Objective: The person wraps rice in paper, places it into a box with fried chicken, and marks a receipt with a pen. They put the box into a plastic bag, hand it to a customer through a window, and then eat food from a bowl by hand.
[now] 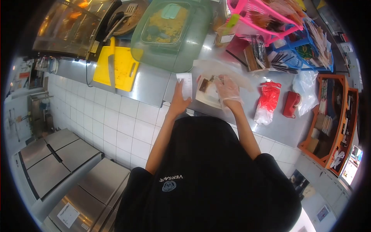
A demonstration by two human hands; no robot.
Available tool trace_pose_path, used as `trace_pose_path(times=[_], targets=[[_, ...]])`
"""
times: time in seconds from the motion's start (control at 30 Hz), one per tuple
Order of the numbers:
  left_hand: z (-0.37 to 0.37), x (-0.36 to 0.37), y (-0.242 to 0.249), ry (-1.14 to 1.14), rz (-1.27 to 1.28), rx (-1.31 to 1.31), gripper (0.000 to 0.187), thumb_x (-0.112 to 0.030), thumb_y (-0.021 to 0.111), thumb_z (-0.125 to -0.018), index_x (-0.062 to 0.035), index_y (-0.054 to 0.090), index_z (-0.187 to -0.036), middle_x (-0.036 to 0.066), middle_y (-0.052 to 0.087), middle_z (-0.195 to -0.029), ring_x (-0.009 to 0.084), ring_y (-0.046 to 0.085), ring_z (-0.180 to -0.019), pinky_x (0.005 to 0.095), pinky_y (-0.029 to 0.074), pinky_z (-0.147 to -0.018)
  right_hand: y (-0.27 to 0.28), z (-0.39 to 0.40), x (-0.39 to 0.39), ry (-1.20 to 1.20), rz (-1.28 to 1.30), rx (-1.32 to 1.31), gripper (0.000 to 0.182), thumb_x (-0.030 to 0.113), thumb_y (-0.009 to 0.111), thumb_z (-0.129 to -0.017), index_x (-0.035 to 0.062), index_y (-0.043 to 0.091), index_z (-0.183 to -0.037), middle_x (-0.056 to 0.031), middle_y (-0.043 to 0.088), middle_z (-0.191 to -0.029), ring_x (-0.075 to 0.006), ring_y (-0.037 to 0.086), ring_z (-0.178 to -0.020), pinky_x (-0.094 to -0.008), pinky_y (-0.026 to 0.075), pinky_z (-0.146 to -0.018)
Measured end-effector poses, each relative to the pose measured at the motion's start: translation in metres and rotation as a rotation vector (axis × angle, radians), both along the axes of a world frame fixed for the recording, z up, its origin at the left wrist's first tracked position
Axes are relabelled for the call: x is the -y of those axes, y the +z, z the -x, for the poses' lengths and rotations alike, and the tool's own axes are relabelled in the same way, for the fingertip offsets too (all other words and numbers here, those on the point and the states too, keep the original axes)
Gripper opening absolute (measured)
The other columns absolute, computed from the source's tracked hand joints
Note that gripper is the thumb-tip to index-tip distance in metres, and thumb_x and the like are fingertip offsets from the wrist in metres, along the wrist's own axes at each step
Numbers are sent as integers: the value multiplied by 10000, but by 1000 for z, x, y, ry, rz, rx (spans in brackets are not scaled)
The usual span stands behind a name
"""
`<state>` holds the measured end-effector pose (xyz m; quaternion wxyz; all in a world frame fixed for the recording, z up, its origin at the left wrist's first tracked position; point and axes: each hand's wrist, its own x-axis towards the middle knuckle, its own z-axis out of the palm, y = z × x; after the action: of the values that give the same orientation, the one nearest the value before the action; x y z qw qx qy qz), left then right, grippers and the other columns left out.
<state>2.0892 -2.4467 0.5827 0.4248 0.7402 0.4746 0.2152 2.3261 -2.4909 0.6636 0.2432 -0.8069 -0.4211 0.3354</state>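
Head view: nearest to me is the black shirt (197, 174), both forearms reaching up from it to the steel counter (150, 87). Left hand (180, 99) bare, fingers along the left edge of a white paper slip (186, 84), thumb by its lower end; whether the slip is pinched, I cannot tell. Right hand (228, 89) in a clear plastic glove, fingers somewhat spread over the white wrapper (208, 99); I cannot tell whether they grasp anything. Wrapper lies on the counter just right of the slip: pale, with a brown, dark-edged piece (206, 84) showing left of the glove and a translucent flap behind. Red-and-white bag (267, 98) further right. Beyond: yellow board (125, 62), green translucent tub (154, 58), pink basket (240, 7).
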Motion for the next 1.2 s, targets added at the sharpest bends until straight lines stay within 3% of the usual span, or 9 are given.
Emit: trace_pose_path(times=[0.13,0.2,0.4,0.5,0.6,0.8,0.9,1.07,1.2], targets=[[-6,32,56,175,-257,-336,764,-213,768,-797,8,373,-1412,259,397,-1440,397,356,-1372,435,313,-1122,7,-3,12,-117,-16,-273,390,367,580,-927,28,625,-1116,-143,689,-987,-261,671,-913,-390,510,-817],[-38,41,124,16,-91,120,666,-283,798,-788,-8,476,-1303,228,471,-1374,372,478,-1267,418,400,-1046,12,7,14,-295,-66,-600,327,329,605,-936,30,623,-1068,-111,683,-951,-214,667,-890,-356,520,-755],[-85,38,123,-221,-24,292,319,-165,774,-812,-19,589,-1026,97,656,-896,201,653,-774,332,504,-685,25,22,14,-639,-386,-1301,229,201,615,-960,36,561,-1110,-84,639,-971,-168,629,-896,-307,526,-710],[-90,30,116,-57,22,344,167,-73,695,-857,1,583,-958,83,631,-755,176,629,-615,320,492,-579,0,23,42,-530,-345,-1048,308,181,621,-947,-20,538,-1164,-129,630,-1119,-196,637,-932,-362,536,-770],[-94,34,93,3,201,284,105,-22,636,-868,-18,569,-948,129,630,-831,208,641,-601,332,507,-553,7,26,74,290,-374,235,430,196,628,-934,-46,490,-1263,-178,592,-1264,-204,638,-1005,-382,524,-828],[-37,0,87,449,278,507,100,-87,600,-935,-49,514,-968,80,552,-892,137,563,-511,252,452,-433,145,-21,58,166,-207,-348,303,247,622,-939,48,654,-1165,-83,712,-1022,-160,669,-858,-299,515,-785],[27,-37,73,723,73,384,138,-111,590,-949,-25,494,-996,75,552,-859,116,542,-527,250,456,-483,81,-90,-11,-152,-440,-236,306,253,603,-936,54,649,-1165,-84,716,-989,-190,691,-845,-306,522,-786],[80,-85,49,993,30,362,181,-71,576,-927,-12,479,-1067,143,511,-1112,234,679,-808,276,577,-685,-45,-167,-118,445,-85,342,400,285,663,-846,23,649,-1148,-228,682,-1049,-379,657,-958,-436,511,-850],[79,-86,36,813,-72,108,408,-87,628,-910,47,445,-1249,214,475,-1266,332,602,-1119,375,507,-991,-107,-178,-131,652,95,507,419,267,675,-809,-5,636,-1125,-254,668,-1041,-414,631,-953,-464,488,-857]])
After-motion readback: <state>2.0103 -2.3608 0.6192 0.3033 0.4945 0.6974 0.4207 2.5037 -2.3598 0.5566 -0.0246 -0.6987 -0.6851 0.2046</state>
